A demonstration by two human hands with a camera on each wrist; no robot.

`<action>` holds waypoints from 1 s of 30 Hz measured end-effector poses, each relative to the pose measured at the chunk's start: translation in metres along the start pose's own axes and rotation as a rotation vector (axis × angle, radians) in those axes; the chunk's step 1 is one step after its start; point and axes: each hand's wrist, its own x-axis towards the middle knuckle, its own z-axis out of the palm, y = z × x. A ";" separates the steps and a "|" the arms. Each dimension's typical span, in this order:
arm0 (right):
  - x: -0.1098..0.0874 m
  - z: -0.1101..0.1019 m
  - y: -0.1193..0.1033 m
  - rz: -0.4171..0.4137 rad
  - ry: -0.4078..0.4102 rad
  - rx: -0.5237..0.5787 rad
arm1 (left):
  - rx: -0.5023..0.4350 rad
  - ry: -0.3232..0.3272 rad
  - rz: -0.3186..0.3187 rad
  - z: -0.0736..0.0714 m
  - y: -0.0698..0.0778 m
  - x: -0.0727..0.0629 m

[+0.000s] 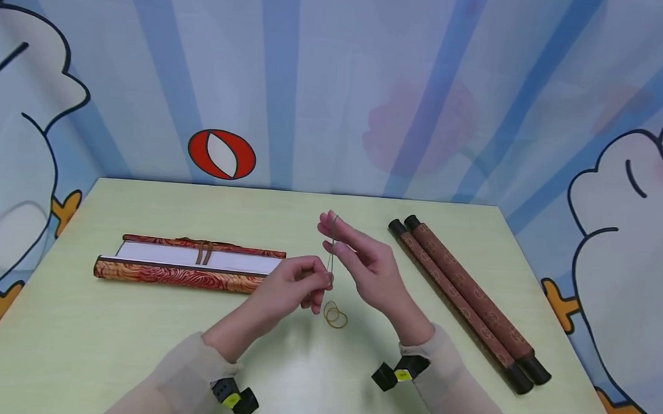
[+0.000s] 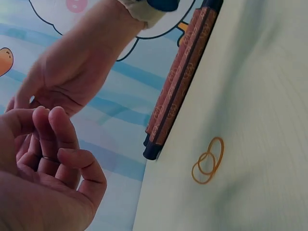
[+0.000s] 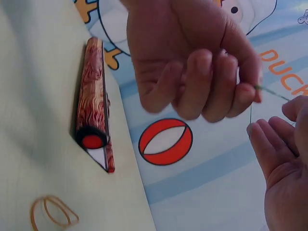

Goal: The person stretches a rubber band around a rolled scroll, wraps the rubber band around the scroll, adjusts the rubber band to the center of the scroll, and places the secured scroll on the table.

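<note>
Stretching a thin green elastic band (image 3: 273, 93), frame centre | left hand (image 1: 293, 285) pinching its lower end | right hand (image 1: 376, 266) spread, band across thumb and fingertips | yellow-brown rubber bands (image 1: 335, 317) on pale-green desk (image 1: 75, 338) below | step, apparently: opening it; next move likely calls for even tension

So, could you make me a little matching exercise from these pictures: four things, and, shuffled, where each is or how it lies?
1. Green band
2. Yellowish rubber bands
3. Brown rolls
4. Red-patterned roll

A. Side by side, right in the head view
B. Pinched in the left grip
C. Left in the head view, white strip showing
D. Overlapping on the table

Pairs: 1-B; 2-D; 3-A; 4-C.
</note>
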 end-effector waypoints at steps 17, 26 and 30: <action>-0.002 -0.008 -0.002 0.169 -0.062 -0.164 | -0.053 0.053 -0.127 0.004 -0.004 0.003; -0.004 -0.015 -0.001 0.229 -0.084 -0.169 | 0.328 0.041 -0.030 -0.012 -0.009 -0.009; -0.004 -0.016 -0.001 0.251 -0.086 -0.174 | 0.552 0.083 0.014 -0.026 -0.008 -0.019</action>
